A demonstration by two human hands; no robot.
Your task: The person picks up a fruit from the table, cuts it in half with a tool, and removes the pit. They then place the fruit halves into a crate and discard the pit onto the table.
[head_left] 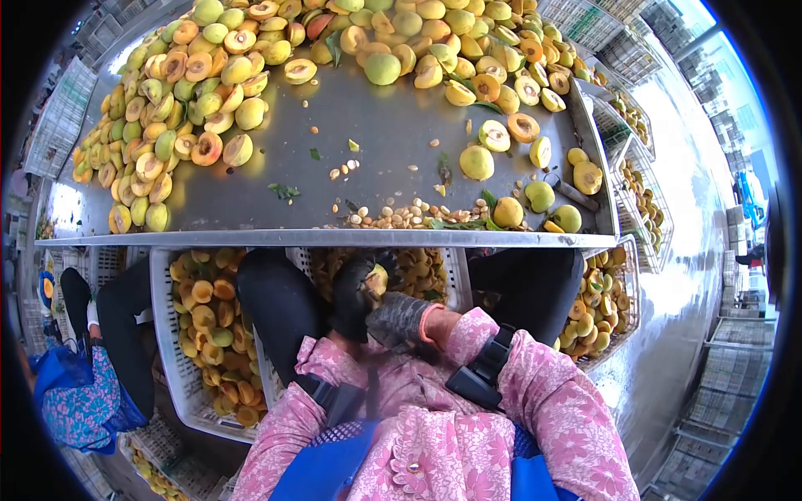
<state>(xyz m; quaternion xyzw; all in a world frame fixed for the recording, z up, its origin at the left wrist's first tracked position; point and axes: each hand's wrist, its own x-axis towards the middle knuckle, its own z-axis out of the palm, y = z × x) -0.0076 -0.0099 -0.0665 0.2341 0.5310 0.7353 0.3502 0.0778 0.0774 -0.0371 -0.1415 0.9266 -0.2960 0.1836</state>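
Note:
My left hand (355, 290), in a black glove, is closed around a yellow peach piece (378, 280) just below the table edge, between my knees. Close against it is my right hand (399, 322) in a grey glove, its fingers curled; anything inside them is hidden. Beneath both hands, a crate holds halved peaches (422, 271). On the metal table (334, 150) in front, whole and halved yellow-green peaches (200, 75) form a large heap. Several loose stones (397, 215) lie along its near edge.
A metal tool with a dark handle (576, 195) lies at the table's right. White crates of peach halves stand left (182, 392) and right (622, 334) of my legs. At far left sits another person (92, 392). More crates (735, 367) are stacked across the wet floor (677, 225).

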